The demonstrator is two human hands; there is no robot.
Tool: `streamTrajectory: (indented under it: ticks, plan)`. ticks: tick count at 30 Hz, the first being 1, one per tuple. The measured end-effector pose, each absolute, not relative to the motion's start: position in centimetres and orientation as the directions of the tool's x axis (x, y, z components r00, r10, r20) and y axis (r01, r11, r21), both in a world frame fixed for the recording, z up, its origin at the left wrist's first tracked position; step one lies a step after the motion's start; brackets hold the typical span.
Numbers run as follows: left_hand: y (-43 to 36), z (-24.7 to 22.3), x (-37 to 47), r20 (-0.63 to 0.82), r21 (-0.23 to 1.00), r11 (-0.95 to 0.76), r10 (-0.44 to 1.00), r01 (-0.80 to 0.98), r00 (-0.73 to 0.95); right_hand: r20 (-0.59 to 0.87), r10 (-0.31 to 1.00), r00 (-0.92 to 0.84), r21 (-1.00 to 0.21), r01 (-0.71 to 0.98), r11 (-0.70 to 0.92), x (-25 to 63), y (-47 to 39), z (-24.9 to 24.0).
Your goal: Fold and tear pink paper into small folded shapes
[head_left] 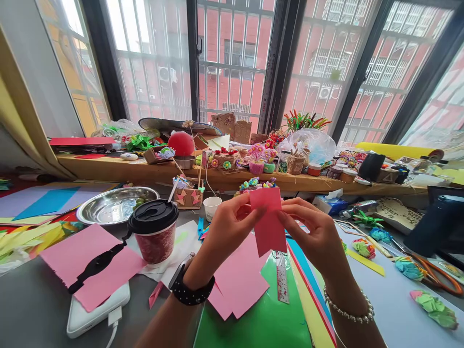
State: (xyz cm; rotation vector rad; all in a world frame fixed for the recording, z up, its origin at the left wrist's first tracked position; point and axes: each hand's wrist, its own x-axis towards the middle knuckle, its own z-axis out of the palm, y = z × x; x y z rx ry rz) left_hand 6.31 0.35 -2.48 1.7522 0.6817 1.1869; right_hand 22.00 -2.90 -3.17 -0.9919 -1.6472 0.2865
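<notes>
A folded piece of pink paper is held up in front of me by both hands. My left hand pinches its left edge between thumb and fingers, while my right hand grips the right edge the same way. The fingers behind the paper are partly hidden. Below my hands, pink sheets lie on a green sheet. A small printed ruler rests beside them on the green.
Left stand a lidded coffee cup, a steel bowl and a white power bank under another pink sheet. Paper flowers and orange-handled scissors lie right. Crafts crowd the windowsill; a paper cup stands ahead.
</notes>
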Motion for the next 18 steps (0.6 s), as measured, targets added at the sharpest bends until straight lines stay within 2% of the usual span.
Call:
streamTrajectory:
  ticks: [3, 9, 18]
  plan:
    - [0.3, -2.5, 6.3, 0.459, 0.881, -0.472, 0.834, -0.036, 0.308, 0.709, 0.706, 0.010, -0.601, 0.532, 0.596, 21.6, -3.0, -3.3]
    - [-0.2, -2.3, 6.3, 0.436, 0.879, -0.474, 0.843, 0.051, 0.315, 0.799, 0.565, 0.209, -0.570, 0.562, 0.599, 20.7, -3.4, -3.5]
    - [-0.9, -2.1, 6.6, 0.410, 0.905, -0.425, 0.848, -0.031, 0.335, 0.953, 0.298, 0.061, -0.255, 0.695, 0.672, 20.5, -3.7, -3.6]
